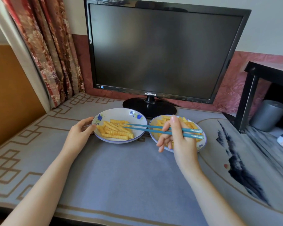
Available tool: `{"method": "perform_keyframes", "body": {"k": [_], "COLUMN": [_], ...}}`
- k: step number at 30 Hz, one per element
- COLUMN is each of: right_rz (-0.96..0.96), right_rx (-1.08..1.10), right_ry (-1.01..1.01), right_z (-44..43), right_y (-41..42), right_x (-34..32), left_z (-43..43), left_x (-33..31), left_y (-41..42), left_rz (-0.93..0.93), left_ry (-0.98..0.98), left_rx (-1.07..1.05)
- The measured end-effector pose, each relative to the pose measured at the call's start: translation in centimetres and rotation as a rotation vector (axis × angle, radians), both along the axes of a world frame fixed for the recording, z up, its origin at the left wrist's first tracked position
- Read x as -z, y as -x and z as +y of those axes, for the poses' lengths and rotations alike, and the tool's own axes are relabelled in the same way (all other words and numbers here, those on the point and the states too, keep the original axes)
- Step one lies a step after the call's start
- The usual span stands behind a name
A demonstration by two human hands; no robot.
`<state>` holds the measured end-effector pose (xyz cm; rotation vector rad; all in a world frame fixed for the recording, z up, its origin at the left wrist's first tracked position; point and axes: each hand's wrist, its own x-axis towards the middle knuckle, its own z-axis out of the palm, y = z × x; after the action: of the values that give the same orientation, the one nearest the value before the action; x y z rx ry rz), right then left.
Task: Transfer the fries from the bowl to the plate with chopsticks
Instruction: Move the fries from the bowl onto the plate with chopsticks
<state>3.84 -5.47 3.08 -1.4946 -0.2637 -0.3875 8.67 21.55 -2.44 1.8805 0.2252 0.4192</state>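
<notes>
While fries sit in both dishes, roughly midway, by judgement. Left dish (119,111) at 9 o'clock steadied at rim by left hand (79,132). Right hand (178,137) clasps chopsticks (153,128); tips among left dish's fries (116,129). Right dish (201,145) part-filled. Bowl versus plate: cannot tell.

Two shallow white ceramic floral-rimmed dishes of crinkle-cut yellow fries sit side by side on the grey patterned desk mat (121,168), the left dish (119,112) and the right dish (201,144) just apart, both before the black flat monitor (162,49), with a black shelf frame (250,95) at right.
</notes>
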Motion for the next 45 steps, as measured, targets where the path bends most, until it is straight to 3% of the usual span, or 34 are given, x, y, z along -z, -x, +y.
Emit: {"method": "perform_keyframes", "body": {"k": [13,36,45], "right_rz": [-0.158,-0.074,-0.090], "right_rx": [0.397,0.462,0.518], "right_ry": [-0.019,0.052,-0.125], "right_z": [-6.9,-9.0,-7.6], "right_y": [-0.8,0.7,0.8], "right_x": [-1.9,-1.9,-2.0], "left_z": [0.0,0.2,0.1], "left_x": [0.0,0.1,0.0], "left_y": [0.0,-0.1,-0.1], "left_rz": [-0.004,0.014,0.011], "left_ry": [-0.010,0.011,0.024], "left_rx": [0.001,-0.002,0.001]}}
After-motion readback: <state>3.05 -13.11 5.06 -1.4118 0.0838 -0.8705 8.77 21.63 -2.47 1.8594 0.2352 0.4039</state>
